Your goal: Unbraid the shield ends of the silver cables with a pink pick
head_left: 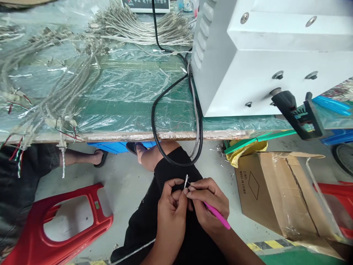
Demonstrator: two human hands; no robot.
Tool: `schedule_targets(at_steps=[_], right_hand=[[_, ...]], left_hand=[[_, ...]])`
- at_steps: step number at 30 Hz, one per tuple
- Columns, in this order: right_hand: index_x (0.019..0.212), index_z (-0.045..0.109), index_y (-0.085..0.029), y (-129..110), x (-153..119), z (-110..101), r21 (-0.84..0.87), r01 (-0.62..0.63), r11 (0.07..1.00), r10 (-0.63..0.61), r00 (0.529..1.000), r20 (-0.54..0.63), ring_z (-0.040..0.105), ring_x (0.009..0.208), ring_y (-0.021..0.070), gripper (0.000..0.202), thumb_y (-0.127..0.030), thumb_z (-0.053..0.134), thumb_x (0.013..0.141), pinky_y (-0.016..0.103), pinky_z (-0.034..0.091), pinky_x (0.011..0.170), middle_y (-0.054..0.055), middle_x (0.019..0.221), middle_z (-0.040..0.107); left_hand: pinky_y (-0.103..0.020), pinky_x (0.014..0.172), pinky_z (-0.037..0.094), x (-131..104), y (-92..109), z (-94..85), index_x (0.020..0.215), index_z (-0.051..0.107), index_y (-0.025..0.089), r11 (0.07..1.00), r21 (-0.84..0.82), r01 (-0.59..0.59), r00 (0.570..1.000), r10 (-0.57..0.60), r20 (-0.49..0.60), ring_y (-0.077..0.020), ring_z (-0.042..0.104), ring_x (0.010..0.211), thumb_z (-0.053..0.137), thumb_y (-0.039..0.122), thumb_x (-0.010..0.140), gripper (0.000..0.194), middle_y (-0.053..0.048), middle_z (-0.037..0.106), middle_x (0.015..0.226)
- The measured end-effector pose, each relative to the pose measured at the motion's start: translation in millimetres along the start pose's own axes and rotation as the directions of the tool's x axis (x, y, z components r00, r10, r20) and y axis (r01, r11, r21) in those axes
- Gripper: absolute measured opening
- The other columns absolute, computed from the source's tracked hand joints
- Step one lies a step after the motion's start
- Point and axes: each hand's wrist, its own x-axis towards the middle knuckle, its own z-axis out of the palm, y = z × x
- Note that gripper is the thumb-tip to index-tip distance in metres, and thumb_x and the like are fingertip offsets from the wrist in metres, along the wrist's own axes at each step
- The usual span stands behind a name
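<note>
Above my lap, my left hand [172, 206] pinches a thin cable whose silvery end [186, 181] sticks up between thumb and forefinger. The cable's clear-jacketed length [135, 251] trails out below that hand to the lower left. Close against it, my right hand [208, 202] is closed around a tool with a pink handle [217, 215]. The tool's thin dark tip reaches the cable end. My fingertips hide most of the point where they meet.
A green table [121, 99] carries bundles of clear cables [138, 29] and a white machine [261, 59]. A black cord [153, 121] loops over its edge. Red stool [35, 224] and another person's leg [79, 156] are left; a cardboard box [256, 187] is right.
</note>
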Motion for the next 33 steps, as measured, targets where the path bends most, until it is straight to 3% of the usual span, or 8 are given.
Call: schedule_targets(at_steps=[12,18,26,33], right_hand=[[0.083,0.077,-0.024,4.9,1.6,0.6,-0.037,-0.078,0.996,0.078,0.997,-0.002,0.073,0.077,0.015,0.027,-0.001,0.062,0.086,0.026,0.062,0.063,0.004,0.094,0.066],[0.082,0.074,-0.025,9.2,9.7,2.6,-0.02,-0.171,0.985,0.168,0.98,-0.104,0.07,0.085,0.0171,0.026,-0.004,0.061,0.088,0.029,0.059,0.068,0.002,0.083,0.065],[0.088,0.073,-0.024,6.0,6.2,0.0,0.039,-0.149,0.988,0.152,0.981,-0.123,0.07,0.082,0.0159,0.025,0.0,0.064,0.086,0.029,0.059,0.068,0.001,0.084,0.067],[0.089,0.074,-0.025,5.2,6.1,-1.2,0.035,-0.095,0.995,0.099,0.986,-0.135,0.071,0.08,0.0171,0.028,0.001,0.066,0.084,0.031,0.06,0.066,0.001,0.081,0.07]], left_hand=[[-0.02,0.05,0.032,-0.2,-0.4,-0.6,0.104,0.053,0.02,0.998,0.048,-0.033,0.999,0.032,0.025,-0.0094,0.043,0.047,0.061,0.034,0.093,0.019,0.009,0.053,0.051],[-0.023,0.052,0.032,-1.6,-2.8,-1.5,0.103,0.055,0.02,0.99,0.136,-0.039,0.999,0.036,0.02,-0.0107,0.043,0.048,0.061,0.035,0.094,0.018,0.007,0.057,0.052],[-0.022,0.05,0.033,-3.7,-2.0,-4.8,0.101,0.065,0.02,0.992,0.097,-0.077,0.997,0.074,0.031,-0.0104,0.046,0.048,0.062,0.036,0.093,0.018,0.004,0.059,0.054],[-0.021,0.047,0.029,-2.3,0.5,-4.5,0.112,0.063,0.018,0.998,0.056,-0.021,1.0,0.02,0.016,-0.0089,0.04,0.044,0.065,0.038,0.091,0.029,0.005,0.058,0.051]])
